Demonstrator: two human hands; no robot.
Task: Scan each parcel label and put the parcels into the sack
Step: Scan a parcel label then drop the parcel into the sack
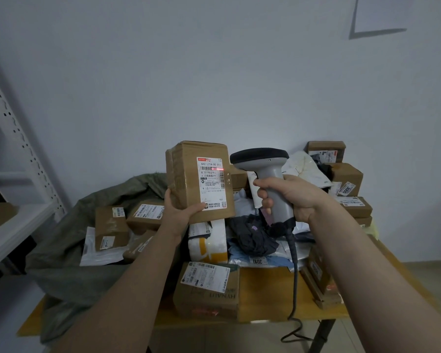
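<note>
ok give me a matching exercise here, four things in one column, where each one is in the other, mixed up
Things
1. brown cardboard parcel with a red-lit white label
2. grey handheld scanner with a black head
3. olive green woven sack
4. brown cardboard box with upside-down print

Places
a. gripped by the right hand
b. spread over the table's left side
c. at the table's front edge
d. held up by the left hand

Pairs: 1-d, 2-a, 3-b, 4-c
</note>
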